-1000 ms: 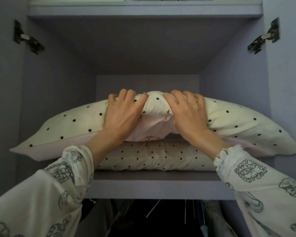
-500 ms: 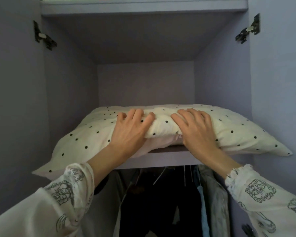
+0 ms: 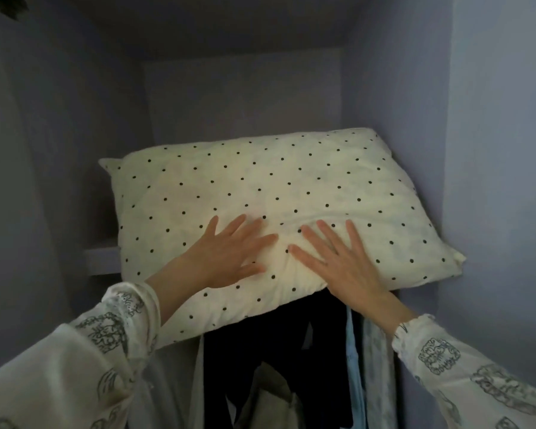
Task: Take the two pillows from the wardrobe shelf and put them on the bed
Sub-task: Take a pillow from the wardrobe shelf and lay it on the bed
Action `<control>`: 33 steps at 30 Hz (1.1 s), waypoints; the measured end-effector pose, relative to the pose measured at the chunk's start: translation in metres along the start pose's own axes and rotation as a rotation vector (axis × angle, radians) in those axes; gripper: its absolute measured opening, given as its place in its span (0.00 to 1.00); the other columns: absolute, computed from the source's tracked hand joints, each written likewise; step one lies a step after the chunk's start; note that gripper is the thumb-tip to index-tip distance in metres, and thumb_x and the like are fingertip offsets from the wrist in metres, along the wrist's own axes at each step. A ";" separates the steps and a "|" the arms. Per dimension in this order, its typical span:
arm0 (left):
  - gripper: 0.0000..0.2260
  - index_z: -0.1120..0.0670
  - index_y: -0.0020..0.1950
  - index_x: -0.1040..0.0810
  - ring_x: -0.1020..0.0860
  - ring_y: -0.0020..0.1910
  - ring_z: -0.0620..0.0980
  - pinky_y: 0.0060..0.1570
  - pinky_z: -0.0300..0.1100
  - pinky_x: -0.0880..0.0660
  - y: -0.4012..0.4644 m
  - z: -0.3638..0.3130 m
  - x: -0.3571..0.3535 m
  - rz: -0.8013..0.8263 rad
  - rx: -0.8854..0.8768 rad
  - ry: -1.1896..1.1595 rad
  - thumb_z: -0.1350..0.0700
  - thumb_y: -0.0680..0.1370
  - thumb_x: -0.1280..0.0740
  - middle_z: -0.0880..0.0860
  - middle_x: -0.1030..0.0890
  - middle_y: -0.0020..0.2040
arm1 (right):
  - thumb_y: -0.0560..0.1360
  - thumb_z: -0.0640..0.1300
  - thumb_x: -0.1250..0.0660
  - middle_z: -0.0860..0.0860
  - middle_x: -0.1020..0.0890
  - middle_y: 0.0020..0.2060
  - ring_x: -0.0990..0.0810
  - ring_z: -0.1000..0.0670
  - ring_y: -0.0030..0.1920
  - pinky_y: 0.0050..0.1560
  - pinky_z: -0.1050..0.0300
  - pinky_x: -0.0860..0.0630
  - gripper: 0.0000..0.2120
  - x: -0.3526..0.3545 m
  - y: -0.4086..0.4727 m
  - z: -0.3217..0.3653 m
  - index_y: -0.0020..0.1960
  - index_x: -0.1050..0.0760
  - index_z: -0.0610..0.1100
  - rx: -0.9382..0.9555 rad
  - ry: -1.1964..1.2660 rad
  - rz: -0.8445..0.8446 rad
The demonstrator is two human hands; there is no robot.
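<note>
I'm looking at the dotted pillow (image 3: 279, 218) lying on the wardrobe shelf (image 3: 101, 258), its long axis running from about eight o'clock up to two o'clock across the view, the near-left corner drooping well off the shelf's front edge and the far-right corner tucked against the right wall (image 3: 495, 181). I'm seeing only one pillow from here; whether a second is lying under it I cannot tell. Both hands are resting flat on its near half, fingers spread and not gripping anything: the left hand (image 3: 226, 258) pointing toward one o'clock, the right hand (image 3: 338, 261) toward eleven o'clock, the two almost touching at the fingertips. The pillow is stretching away from them toward twelve o'clock, so I'm judging the pull should come straight back toward six o'clock. The left hand is sitting nearer the overhanging end, and that side is likely to swing out first. Hanging clothes (image 3: 285, 366) are showing directly below, at six o'clock.
</note>
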State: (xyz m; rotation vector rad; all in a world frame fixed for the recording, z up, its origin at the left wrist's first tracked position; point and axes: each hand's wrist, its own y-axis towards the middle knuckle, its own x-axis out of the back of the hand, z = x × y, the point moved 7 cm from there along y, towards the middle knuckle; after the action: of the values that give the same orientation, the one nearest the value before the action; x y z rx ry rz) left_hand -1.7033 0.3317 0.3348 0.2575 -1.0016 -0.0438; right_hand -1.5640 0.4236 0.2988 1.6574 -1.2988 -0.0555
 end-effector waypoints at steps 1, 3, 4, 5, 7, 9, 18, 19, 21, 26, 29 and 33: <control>0.28 0.40 0.74 0.63 0.62 0.76 0.52 0.72 0.64 0.56 0.007 0.003 -0.003 -0.006 0.025 -0.004 0.36 0.78 0.55 0.47 0.63 0.78 | 0.55 0.30 0.30 0.43 0.30 0.69 0.31 0.37 0.68 0.59 0.25 0.35 0.46 -0.006 0.000 -0.002 0.71 0.34 0.52 0.017 -0.002 0.000; 0.30 0.40 0.74 0.63 0.64 0.76 0.52 0.71 0.65 0.58 0.022 0.011 -0.007 -0.037 0.066 -0.003 0.35 0.76 0.54 0.46 0.64 0.77 | 0.56 0.31 0.30 0.44 0.31 0.70 0.33 0.37 0.69 0.59 0.26 0.35 0.46 -0.017 -0.001 -0.006 0.72 0.36 0.52 0.058 0.005 -0.005; 0.32 0.39 0.74 0.63 0.65 0.75 0.53 0.70 0.66 0.59 0.029 0.015 -0.010 -0.051 0.086 -0.001 0.33 0.75 0.53 0.46 0.65 0.77 | 0.56 0.33 0.29 0.44 0.33 0.71 0.34 0.38 0.70 0.60 0.26 0.36 0.47 -0.023 -0.002 -0.008 0.72 0.37 0.52 0.086 0.015 0.004; 0.34 0.38 0.73 0.64 0.66 0.75 0.54 0.69 0.67 0.60 0.036 0.019 -0.014 -0.055 0.106 0.003 0.30 0.73 0.53 0.46 0.67 0.76 | 0.57 0.36 0.27 0.44 0.35 0.72 0.37 0.38 0.71 0.61 0.26 0.37 0.47 -0.030 -0.004 -0.009 0.73 0.40 0.52 0.123 0.028 0.020; 0.38 0.37 0.70 0.70 0.68 0.74 0.55 0.68 0.69 0.61 0.044 0.022 -0.026 -0.061 0.148 0.014 0.26 0.68 0.54 0.45 0.72 0.73 | 0.63 0.51 0.27 0.46 0.41 0.75 0.43 0.40 0.74 0.66 0.27 0.43 0.45 -0.045 -0.011 -0.010 0.75 0.47 0.53 0.217 0.056 0.074; 0.38 0.36 0.66 0.74 0.67 0.75 0.56 0.67 0.70 0.60 0.047 0.018 -0.039 -0.124 0.188 0.049 0.24 0.66 0.56 0.45 0.74 0.71 | 0.71 0.62 0.39 0.48 0.42 0.75 0.45 0.42 0.75 0.68 0.29 0.46 0.37 -0.055 -0.016 -0.013 0.75 0.46 0.53 0.268 0.080 0.094; 0.35 0.38 0.72 0.63 0.54 0.76 0.60 0.64 0.74 0.54 0.041 0.018 -0.038 -0.385 0.078 0.071 0.27 0.70 0.57 0.48 0.59 0.77 | 0.78 0.60 0.53 0.46 0.44 0.76 0.48 0.42 0.76 0.69 0.30 0.57 0.28 -0.049 0.067 -0.035 0.75 0.44 0.51 -0.333 0.278 -0.092; 0.32 0.40 0.74 0.55 0.48 0.76 0.61 0.63 0.75 0.50 0.040 0.019 -0.032 -0.435 0.065 0.077 0.31 0.73 0.55 0.51 0.51 0.78 | 0.78 0.60 0.53 0.46 0.45 0.76 0.48 0.41 0.76 0.69 0.29 0.57 0.27 -0.053 0.071 -0.032 0.75 0.44 0.51 -0.372 0.255 -0.102; 0.27 0.45 0.74 0.44 0.40 0.73 0.63 0.60 0.76 0.44 0.039 0.030 -0.018 -0.539 0.084 0.072 0.37 0.77 0.52 0.55 0.40 0.76 | 0.79 0.59 0.50 0.46 0.42 0.75 0.46 0.41 0.75 0.69 0.28 0.54 0.27 -0.059 0.073 -0.027 0.75 0.43 0.51 -0.390 0.194 -0.157; 0.28 0.47 0.75 0.43 0.44 0.75 0.62 0.63 0.75 0.52 0.066 0.070 0.025 -0.662 0.219 0.100 0.38 0.77 0.51 0.56 0.41 0.76 | 0.79 0.59 0.47 0.43 0.39 0.74 0.43 0.39 0.74 0.67 0.26 0.48 0.27 -0.068 0.062 -0.025 0.74 0.41 0.50 -0.337 0.080 -0.348; 0.32 0.43 0.73 0.45 0.44 0.75 0.59 0.65 0.72 0.52 0.089 0.091 0.053 -0.663 0.317 0.015 0.31 0.73 0.51 0.55 0.41 0.76 | 0.79 0.59 0.47 0.43 0.38 0.73 0.44 0.39 0.74 0.66 0.25 0.48 0.27 -0.069 0.058 -0.022 0.74 0.42 0.50 -0.270 0.062 -0.379; 0.38 0.41 0.73 0.47 0.39 0.72 0.58 0.68 0.66 0.46 0.102 0.112 0.044 -0.557 0.431 -0.191 0.26 0.67 0.52 0.54 0.39 0.74 | 0.78 0.59 0.46 0.44 0.37 0.72 0.43 0.41 0.73 0.66 0.26 0.48 0.26 -0.069 0.057 -0.026 0.73 0.40 0.51 -0.207 0.079 -0.402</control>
State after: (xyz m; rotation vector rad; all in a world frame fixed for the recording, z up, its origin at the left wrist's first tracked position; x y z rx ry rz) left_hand -1.7820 0.4016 0.4519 0.9370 -1.0972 -0.3662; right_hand -1.6189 0.4958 0.3175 1.6976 -0.8546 -0.3506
